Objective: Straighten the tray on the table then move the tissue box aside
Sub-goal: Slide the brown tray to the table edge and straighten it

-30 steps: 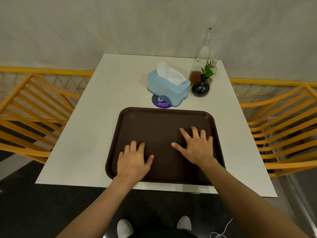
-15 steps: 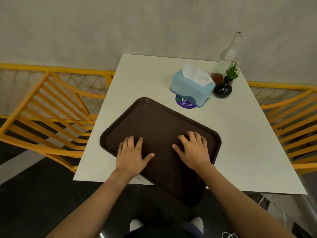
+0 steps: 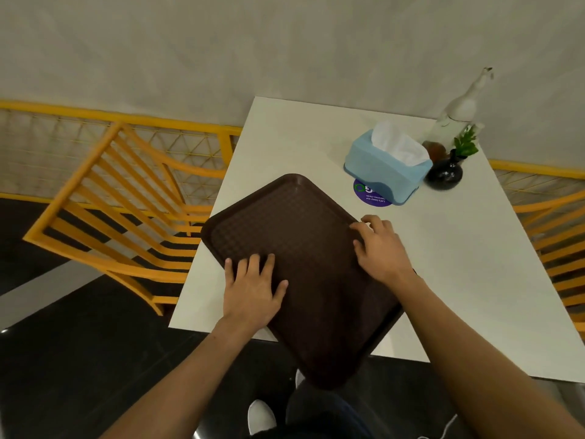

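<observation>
The dark brown tray point(image 3: 294, 223) lies skewed like a diamond on the white table point(image 3: 468, 248), one corner hanging over the near edge. My left hand point(image 3: 253, 289) rests flat on the tray's left part, fingers spread. My right hand point(image 3: 380, 245) lies on the tray's right rim with its fingers curled over the edge. The light blue tissue box point(image 3: 384, 167), a white tissue sticking out of it, stands beyond the tray on a purple round sticker point(image 3: 367, 193), apart from both hands.
A small black vase point(image 3: 444, 175) with a green sprig and a clear glass bottle point(image 3: 456, 118) stand right of the tissue box near the wall. Orange slatted chairs point(image 3: 126, 217) flank the table on both sides. My white shoes point(image 3: 261, 418) show below.
The tray has turned from square with the table to a diamond-like skew, its near corner now over the table edge. My right hand moved from the tray's middle to its right rim.
</observation>
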